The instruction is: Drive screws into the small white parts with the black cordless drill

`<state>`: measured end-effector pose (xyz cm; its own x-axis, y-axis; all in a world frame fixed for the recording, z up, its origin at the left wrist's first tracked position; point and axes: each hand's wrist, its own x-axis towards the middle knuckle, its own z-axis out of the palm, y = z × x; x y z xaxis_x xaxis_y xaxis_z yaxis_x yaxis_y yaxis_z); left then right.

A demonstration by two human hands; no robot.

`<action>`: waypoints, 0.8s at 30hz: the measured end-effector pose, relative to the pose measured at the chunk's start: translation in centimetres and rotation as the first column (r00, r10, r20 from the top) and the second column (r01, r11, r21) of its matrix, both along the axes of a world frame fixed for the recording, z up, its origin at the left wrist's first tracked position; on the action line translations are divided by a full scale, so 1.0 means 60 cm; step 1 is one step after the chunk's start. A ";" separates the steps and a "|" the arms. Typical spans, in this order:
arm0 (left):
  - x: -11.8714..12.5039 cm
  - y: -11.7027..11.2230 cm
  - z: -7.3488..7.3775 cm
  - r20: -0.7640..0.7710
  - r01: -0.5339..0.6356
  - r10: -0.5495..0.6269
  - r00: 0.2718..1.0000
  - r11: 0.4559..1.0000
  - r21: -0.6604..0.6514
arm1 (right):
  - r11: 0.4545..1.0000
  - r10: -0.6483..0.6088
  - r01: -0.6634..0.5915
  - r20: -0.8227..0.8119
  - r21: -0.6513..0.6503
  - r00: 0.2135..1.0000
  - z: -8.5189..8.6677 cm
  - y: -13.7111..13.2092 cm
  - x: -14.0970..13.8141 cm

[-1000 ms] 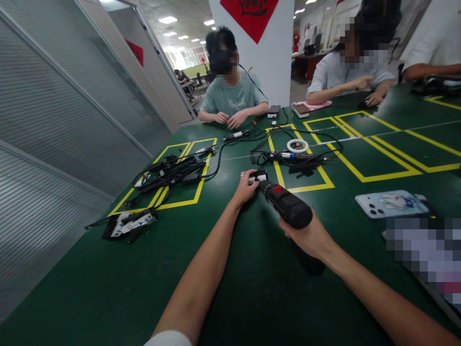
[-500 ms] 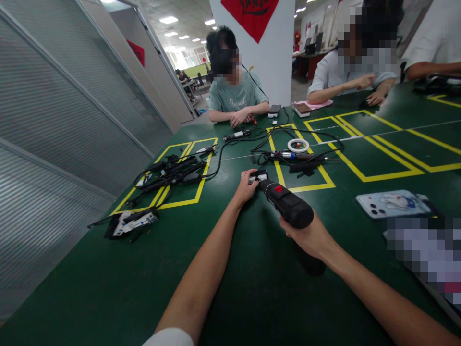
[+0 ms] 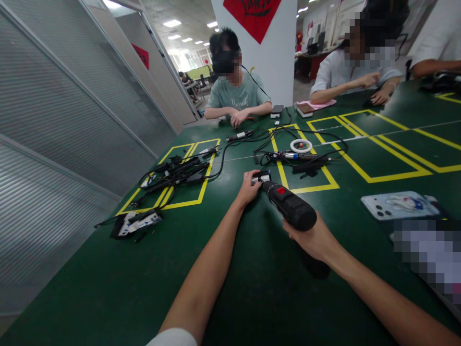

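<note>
My right hand is wrapped round the grip of a black cordless drill with a red switch on top. The drill points away from me, its front end at a small black-and-white block on the green table. Fingers of my left hand are closed on the near left side of that block. A ring shows on one finger. The drill's chuck and my fingers partly cover the block, so its exact kind and the bit's contact with it are unclear.
Black cables lie tangled in a yellow taped box at left, near a torn packet. Beyond my hands are a white tape roll and a soldering iron. A phone lies at right. Several people sit across the table.
The whole view has shifted slightly, with things appearing a little farther right. Both hands keep the same hold, the drill still at the block.
</note>
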<state>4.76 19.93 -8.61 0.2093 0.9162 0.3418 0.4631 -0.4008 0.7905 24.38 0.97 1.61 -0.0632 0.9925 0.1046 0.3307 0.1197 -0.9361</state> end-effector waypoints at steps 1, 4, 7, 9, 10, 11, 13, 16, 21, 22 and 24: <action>0.000 0.000 0.000 0.001 0.001 -0.001 1.000 1.000 -0.002 | 1.000 0.004 -0.004 0.002 -0.002 1.000 0.001 0.000 0.000; 0.000 0.000 0.001 0.003 0.002 -0.002 1.000 1.000 -0.005 | 1.000 0.013 -0.013 0.005 -0.004 1.000 0.003 0.000 0.000; 0.000 0.001 0.001 0.004 0.000 0.000 1.000 1.000 -0.007 | 1.000 0.005 -0.005 0.003 0.004 1.000 0.002 -0.001 0.000; 0.000 0.001 0.001 0.005 0.000 0.000 1.000 1.000 -0.007 | 1.000 0.001 -0.001 0.002 0.005 1.000 0.001 0.000 0.001; 0.000 0.001 0.001 0.004 -0.001 0.001 1.000 1.000 -0.006 | 1.000 0.000 0.000 0.003 0.004 1.000 0.001 0.000 0.001; -0.001 0.001 0.001 0.004 -0.001 0.001 1.000 1.000 -0.005 | 1.000 0.000 0.000 0.003 0.004 1.000 0.001 0.000 0.001; -0.001 0.000 0.001 0.003 0.001 -0.001 1.000 1.000 -0.004 | 1.000 0.000 0.000 0.006 0.002 1.000 0.001 0.001 0.001; -0.002 0.000 0.001 0.003 0.004 -0.004 1.000 1.000 0.000 | 1.000 0.000 0.000 0.011 -0.002 1.000 0.002 0.001 0.000; -0.001 0.002 0.001 0.005 0.000 0.000 1.000 1.000 0.002 | 1.000 0.000 0.000 0.010 0.000 1.000 0.003 0.000 0.000; -0.001 0.002 0.001 0.006 0.000 0.000 1.000 1.000 0.002 | 1.000 -0.001 0.001 0.009 -0.001 1.000 0.003 0.000 0.000; 0.000 0.003 0.002 0.007 0.001 -0.001 1.000 1.000 0.003 | 1.000 -0.001 0.001 0.006 0.001 1.000 0.003 0.000 0.000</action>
<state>4.74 20.08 -8.49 0.2074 0.9149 0.3464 0.4569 -0.4037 0.7926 24.39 0.96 1.78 -0.0626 0.9925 0.1051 0.3369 0.1201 -0.9338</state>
